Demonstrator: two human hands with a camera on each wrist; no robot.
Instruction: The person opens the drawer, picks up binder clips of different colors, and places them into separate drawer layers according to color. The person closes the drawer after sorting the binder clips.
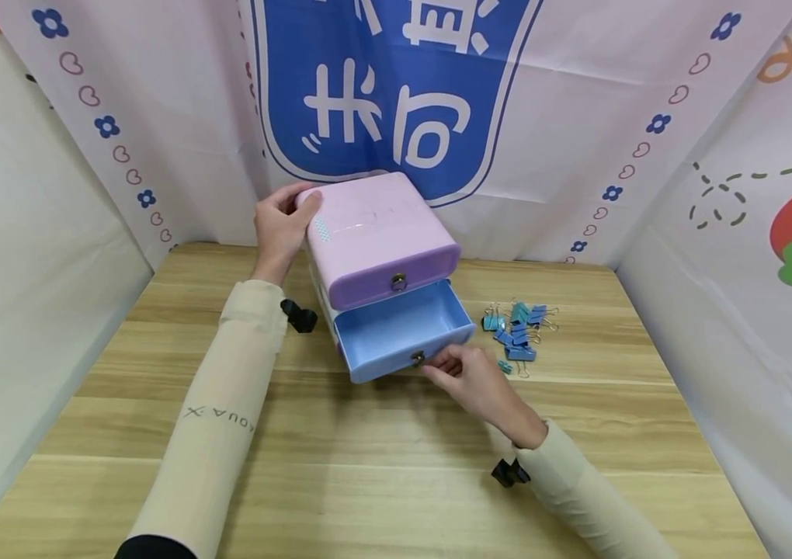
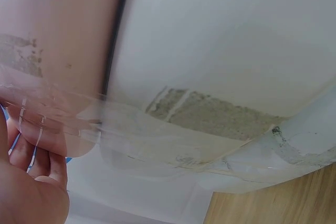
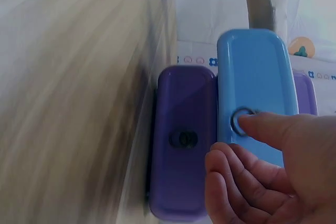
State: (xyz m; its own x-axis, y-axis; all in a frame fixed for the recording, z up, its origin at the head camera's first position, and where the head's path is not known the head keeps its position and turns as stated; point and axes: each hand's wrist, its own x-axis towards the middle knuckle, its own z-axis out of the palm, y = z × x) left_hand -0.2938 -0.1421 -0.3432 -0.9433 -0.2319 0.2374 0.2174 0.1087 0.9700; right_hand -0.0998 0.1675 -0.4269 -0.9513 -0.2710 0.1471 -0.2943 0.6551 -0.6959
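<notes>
A small drawer cabinet (image 1: 382, 225) with a pink top stands on the table. Its blue drawer (image 1: 406, 326) is pulled out, bare inside, below a purple drawer front (image 1: 396, 279). Another purple drawer (image 3: 184, 182) shows beneath it in the right wrist view. My left hand (image 1: 280, 229) grips the cabinet's back left top corner, thumb on top. In the left wrist view its fingers (image 2: 39, 163) curl at the edge, behind clear tape. At the blue front, my right hand (image 1: 476, 384) holds the ring pull (image 3: 242, 121) with the thumb tip on it, other fingers curled below.
Several blue and teal binder clips (image 1: 518, 334) lie in a loose pile right of the cabinet. A printed cloth (image 1: 564, 155) hangs close behind it, and white cloth walls stand at both sides. The wooden table (image 1: 340, 481) extends toward the front.
</notes>
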